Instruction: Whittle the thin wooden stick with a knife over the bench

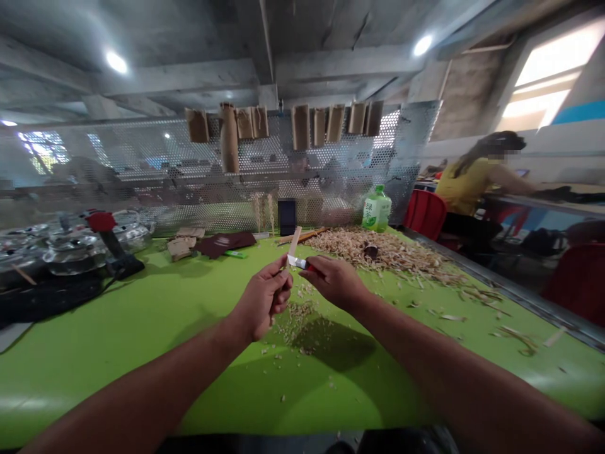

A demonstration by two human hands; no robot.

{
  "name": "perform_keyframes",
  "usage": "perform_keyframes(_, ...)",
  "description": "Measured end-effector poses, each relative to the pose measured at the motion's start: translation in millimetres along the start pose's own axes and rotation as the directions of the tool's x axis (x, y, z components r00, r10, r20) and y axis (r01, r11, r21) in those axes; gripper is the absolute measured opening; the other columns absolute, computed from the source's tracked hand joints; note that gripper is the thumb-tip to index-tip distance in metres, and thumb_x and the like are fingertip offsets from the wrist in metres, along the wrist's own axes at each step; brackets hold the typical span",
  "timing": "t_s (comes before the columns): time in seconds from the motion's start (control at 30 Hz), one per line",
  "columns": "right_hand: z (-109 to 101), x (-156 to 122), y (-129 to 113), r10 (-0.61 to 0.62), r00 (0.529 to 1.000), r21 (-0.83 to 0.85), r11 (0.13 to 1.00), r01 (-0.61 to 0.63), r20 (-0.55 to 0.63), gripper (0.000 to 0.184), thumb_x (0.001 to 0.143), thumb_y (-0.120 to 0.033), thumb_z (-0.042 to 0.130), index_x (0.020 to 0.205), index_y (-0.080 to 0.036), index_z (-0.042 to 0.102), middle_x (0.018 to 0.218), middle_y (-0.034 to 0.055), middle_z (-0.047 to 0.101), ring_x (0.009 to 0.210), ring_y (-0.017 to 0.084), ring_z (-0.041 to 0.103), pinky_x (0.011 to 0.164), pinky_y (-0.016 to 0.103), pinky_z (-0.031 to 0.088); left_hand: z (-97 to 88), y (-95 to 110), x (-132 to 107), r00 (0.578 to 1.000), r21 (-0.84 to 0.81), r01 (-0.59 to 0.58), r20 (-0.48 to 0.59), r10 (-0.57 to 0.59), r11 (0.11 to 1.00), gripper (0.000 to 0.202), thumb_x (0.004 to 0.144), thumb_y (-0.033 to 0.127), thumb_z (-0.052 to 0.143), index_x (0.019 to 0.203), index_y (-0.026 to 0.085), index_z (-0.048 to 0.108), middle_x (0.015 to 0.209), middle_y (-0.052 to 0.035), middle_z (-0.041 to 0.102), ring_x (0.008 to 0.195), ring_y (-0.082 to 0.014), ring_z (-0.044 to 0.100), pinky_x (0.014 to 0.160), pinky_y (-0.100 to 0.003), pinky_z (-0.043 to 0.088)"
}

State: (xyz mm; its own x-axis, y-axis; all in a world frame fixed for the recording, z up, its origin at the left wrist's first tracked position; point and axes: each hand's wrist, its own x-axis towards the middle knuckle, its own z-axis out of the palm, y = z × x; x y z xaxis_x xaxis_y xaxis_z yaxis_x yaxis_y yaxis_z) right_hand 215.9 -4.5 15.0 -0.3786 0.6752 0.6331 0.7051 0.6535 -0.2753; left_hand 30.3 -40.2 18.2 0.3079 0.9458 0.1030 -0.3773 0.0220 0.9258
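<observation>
My left hand (267, 294) is closed around the lower part of a thin pale wood strip (294, 241), which points up and slightly right. My right hand (338, 279) grips a carving knife (299, 263) by its red handle. The bright blade lies against the strip, just above my left fingertips. Both hands are above the green tabletop (217, 372), over a scatter of small wood chips (302, 315). The lower end of the strip is hidden inside my left fist.
A heap of wood shavings (401, 252) spreads to the right, with a green bottle (377, 208) behind it. Brown sandpaper sheets (224, 243) lie back left. Silvery pots (73, 249) and a red-headed clamp-like tool (106, 236) stand left. A person in yellow (467, 173) sits far right.
</observation>
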Motion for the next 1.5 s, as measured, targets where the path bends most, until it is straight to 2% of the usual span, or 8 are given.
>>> perform_keyframes(0.13, -14, 11, 30, 0.174, 0.977, 0.047, 0.985, -0.169, -0.121, 0.030, 0.089, -0.044, 0.047, 0.072, -0.019, 0.054, 0.062, -0.0002, 0.051, 0.056, 0.012, 0.042, 0.054, 0.027, 0.024, 5.6, -4, -9, 0.997, 0.054, 0.059, 0.040, -0.061, 0.997, 0.052, 0.084, 0.018, 0.057, 0.136, 0.023, 0.048, 0.071, 0.0035, 0.049, 0.044, -0.0021, 0.034, 0.036, -0.013, 0.024)
perform_keyframes(0.23, -35, 19, 68, 0.463, 0.848, 0.133, 0.887, -0.443, -0.258, 0.037, 0.088, -0.046, 0.044, 0.063, -0.019, 0.049, 0.052, -0.0018, 0.044, 0.050, 0.011, 0.039, 0.050, 0.027, 0.021, 12.0, -6, -15, 0.978, 0.093, 0.128, 0.154, -0.141, 0.987, 0.051, 0.085, 0.021, 0.058, 0.135, 0.022, 0.049, 0.069, 0.0032, 0.050, 0.043, -0.0028, 0.033, 0.035, -0.014, 0.026)
perform_keyframes(0.3, -45, 21, 82, 0.507, 0.787, 0.157, 0.860, -0.485, -0.352, 0.040, 0.087, -0.049, 0.043, 0.061, -0.019, 0.048, 0.051, -0.0017, 0.043, 0.051, 0.012, 0.040, 0.050, 0.027, 0.022, 13.6, -6, -13, 0.983, 0.025, 0.100, 0.152, -0.103, 0.995, 0.053, 0.085, 0.020, 0.057, 0.137, 0.023, 0.047, 0.071, 0.0031, 0.051, 0.045, -0.0040, 0.037, 0.037, -0.015, 0.032)
perform_keyframes(0.4, -39, 17, 74, 0.396, 0.850, 0.155, 0.918, -0.365, -0.346, 0.037, 0.087, -0.048, 0.045, 0.064, -0.019, 0.049, 0.055, -0.0021, 0.045, 0.053, 0.012, 0.040, 0.051, 0.026, 0.023, 9.5, -3, -5, 0.996, -0.089, 0.058, 0.068, -0.052, 0.994, 0.053, 0.087, 0.015, 0.053, 0.138, 0.022, 0.043, 0.068, 0.0034, 0.049, 0.049, -0.0064, 0.044, 0.044, -0.018, 0.042)
perform_keyframes(0.57, -7, 5, 20, 0.095, 0.994, 0.171, 0.982, -0.083, -0.060, 0.030, 0.089, -0.042, 0.048, 0.070, -0.019, 0.049, 0.061, -0.0028, 0.045, 0.056, 0.010, 0.040, 0.054, 0.024, 0.026, -1.2, 0, 2, 0.997, -0.186, 0.056, 0.058, -0.046, 0.981, 0.051, 0.087, 0.017, 0.053, 0.136, 0.026, 0.043, 0.069, 0.0041, 0.048, 0.045, -0.0049, 0.039, 0.037, -0.015, 0.032)
perform_keyframes(0.73, -2, 0, -1, -0.021, 1.000, 0.144, 0.989, 0.018, 0.017, 0.029, 0.091, -0.041, 0.048, 0.072, -0.019, 0.050, 0.064, -0.0016, 0.048, 0.058, 0.010, 0.041, 0.055, 0.026, 0.025, -2.6, 0, 2, 0.996, -0.199, 0.076, 0.059, -0.065, 0.977, 0.048, 0.085, 0.016, 0.056, 0.131, 0.025, 0.046, 0.070, 0.0042, 0.049, 0.045, -0.0041, 0.038, 0.037, -0.014, 0.030)
perform_keyframes(1.23, -2, -2, 0, -0.034, 0.999, 0.022, 0.999, 0.033, 0.031, 0.028, 0.092, -0.042, 0.046, 0.078, -0.020, 0.056, 0.070, 0.0016, 0.055, 0.061, 0.012, 0.044, 0.057, 0.027, 0.025, 8.3, 7, -3, 0.994, -0.130, 0.085, 0.075, -0.076, 0.988, 0.028, 0.087, 0.018, 0.052, 0.114, 0.021, 0.050, 0.066, 0.0064, 0.040, 0.042, -0.0025, 0.028, 0.034, -0.012, 0.019)
perform_keyframes(1.5, -4, 6, 6, -0.055, 0.998, -0.010, 0.998, 0.055, 0.001, 0.028, 0.091, -0.044, 0.047, 0.082, -0.019, 0.058, 0.074, 0.0024, 0.057, 0.064, 0.012, 0.046, 0.058, 0.026, 0.027, 7.8, 8, -3, 0.993, -0.137, 0.097, 0.088, -0.085, 0.986, 0.041, 0.087, 0.020, 0.053, 0.127, 0.024, 0.047, 0.066, 0.0066, 0.039, 0.042, -0.0025, 0.029, 0.035, -0.012, 0.019)
